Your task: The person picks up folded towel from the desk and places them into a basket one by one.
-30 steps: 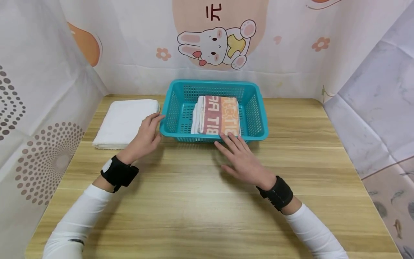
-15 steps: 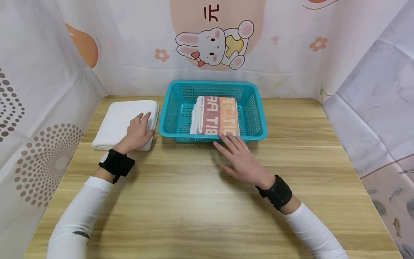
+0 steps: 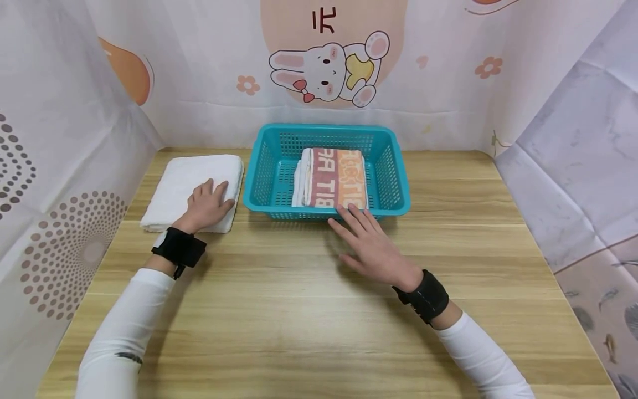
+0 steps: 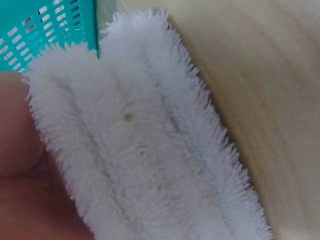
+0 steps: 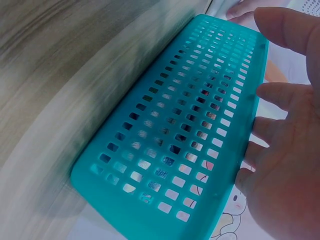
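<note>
A folded white towel (image 3: pixel 186 177) lies on the left of the table. My left hand (image 3: pixel 203 209) rests on its near right part with fingers spread and nothing gripped. The left wrist view gives the towel's thick folded edge (image 4: pixel 145 145) beside the hand (image 4: pixel 20 160). Right of the towel stands a teal plastic basket (image 3: pixel 279 210). Inside it is a folded towel (image 3: pixel 336 177) with pink and orange print, over white cloth. My right hand (image 3: pixel 371 249), fingers extended, is at the basket's front rim; in the right wrist view its fingertips lie along the rim.
The wooden table (image 3: pixel 279 321) stretches in front of the basket and to its right. Behind it hangs a pale curtain (image 3: pixel 209 66) with a rabbit print. More patterned cloth (image 3: pixel 65 138) covers the left and right sides.
My left hand has left the basket's left rim and moved left and down onto the white towel. The right hand has stayed at the front rim.
</note>
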`<action>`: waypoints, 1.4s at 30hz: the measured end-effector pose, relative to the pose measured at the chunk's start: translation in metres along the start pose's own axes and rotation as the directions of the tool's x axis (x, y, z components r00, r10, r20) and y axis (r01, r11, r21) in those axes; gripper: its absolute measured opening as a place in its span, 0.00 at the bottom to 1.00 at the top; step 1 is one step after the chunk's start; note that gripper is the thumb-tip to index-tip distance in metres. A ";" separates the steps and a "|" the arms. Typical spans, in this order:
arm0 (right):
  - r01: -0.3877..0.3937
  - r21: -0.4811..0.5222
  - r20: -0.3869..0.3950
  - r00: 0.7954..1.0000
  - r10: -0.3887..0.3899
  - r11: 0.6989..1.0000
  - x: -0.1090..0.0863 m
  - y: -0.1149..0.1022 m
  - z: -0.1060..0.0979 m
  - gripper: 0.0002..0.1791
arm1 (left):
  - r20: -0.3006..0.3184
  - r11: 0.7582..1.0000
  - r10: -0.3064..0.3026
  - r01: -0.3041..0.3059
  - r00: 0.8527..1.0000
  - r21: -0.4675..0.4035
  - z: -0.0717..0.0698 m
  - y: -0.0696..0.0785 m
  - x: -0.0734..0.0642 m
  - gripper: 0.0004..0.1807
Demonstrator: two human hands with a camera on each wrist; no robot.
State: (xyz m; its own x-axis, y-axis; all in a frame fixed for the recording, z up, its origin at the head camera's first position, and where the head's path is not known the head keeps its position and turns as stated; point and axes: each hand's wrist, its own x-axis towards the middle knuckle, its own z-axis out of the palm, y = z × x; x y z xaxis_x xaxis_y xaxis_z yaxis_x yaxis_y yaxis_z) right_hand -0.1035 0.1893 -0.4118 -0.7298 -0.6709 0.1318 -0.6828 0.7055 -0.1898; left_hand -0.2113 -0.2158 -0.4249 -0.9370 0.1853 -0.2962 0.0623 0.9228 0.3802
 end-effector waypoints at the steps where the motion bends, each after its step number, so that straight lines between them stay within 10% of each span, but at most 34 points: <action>1: 0.000 0.001 0.001 1.000 0.000 1.000 0.000 0.000 0.000 0.43 | 0.004 1.000 -0.011 0.011 1.000 -0.003 -0.001 0.000 0.000 0.34; 6: 0.000 0.005 0.003 1.000 0.000 1.000 0.000 0.000 0.002 0.43 | 0.069 0.999 -0.043 0.044 0.997 -0.014 -0.012 -0.007 -0.003 0.31; 14: 0.024 0.000 -0.033 0.999 -0.024 1.000 0.000 0.002 0.003 0.43 | 0.161 0.998 0.055 -0.061 0.985 0.032 -0.038 -0.026 0.001 0.37; 21: 0.037 -0.004 -0.045 0.998 -0.037 0.999 0.002 0.001 0.003 0.43 | 0.149 0.998 -0.064 0.065 0.987 -0.006 -0.033 -0.030 -0.005 0.42; 42: 0.013 0.002 -0.030 0.999 -0.013 1.000 0.002 0.000 0.003 0.41 | 0.145 0.999 -0.037 0.038 0.989 -0.005 -0.023 -0.035 -0.010 0.42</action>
State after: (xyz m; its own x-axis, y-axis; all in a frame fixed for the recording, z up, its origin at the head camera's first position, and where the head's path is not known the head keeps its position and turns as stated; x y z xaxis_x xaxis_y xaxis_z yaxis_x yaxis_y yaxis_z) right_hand -0.1049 0.1876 -0.4147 -0.7216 -0.6728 0.1631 -0.6921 0.6963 -0.1902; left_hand -0.2119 -0.2581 -0.4152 -0.8789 0.1984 -0.4337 0.0254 0.9275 0.3729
